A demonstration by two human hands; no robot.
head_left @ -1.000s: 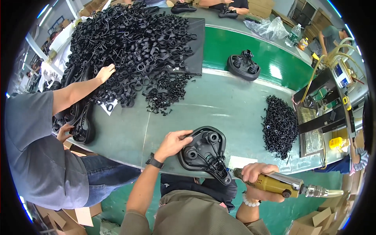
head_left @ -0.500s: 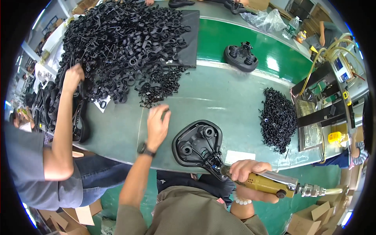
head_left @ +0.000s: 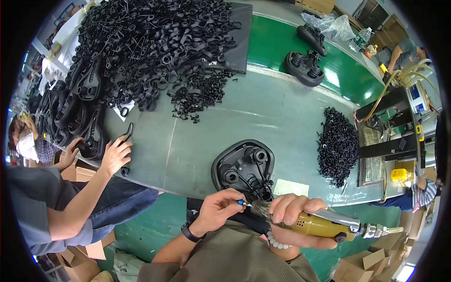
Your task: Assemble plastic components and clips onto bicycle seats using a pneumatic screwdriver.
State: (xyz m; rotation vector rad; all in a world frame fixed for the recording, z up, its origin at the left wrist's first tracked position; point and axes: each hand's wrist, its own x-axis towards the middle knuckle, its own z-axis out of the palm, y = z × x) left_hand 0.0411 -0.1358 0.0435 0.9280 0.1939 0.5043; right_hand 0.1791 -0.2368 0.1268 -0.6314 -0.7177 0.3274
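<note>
Head view: the left hand, over the bench beside the heap of small black screws half a second ago, has come back to the driver. Its thumb and finger now pinch narrowly at the blue-marked bit; whether a screw sits between them is too small to tell. The right hand wraps the yellow pneumatic driver, whose bit has left the narrow end of the black housing and points at the left hand. That housing lies open side up at the bench's near edge, gripped by neither hand. Judging by this, the driving has paused while the bit is handled. On the green belt, a second black base has appeared behind the first.
</note>
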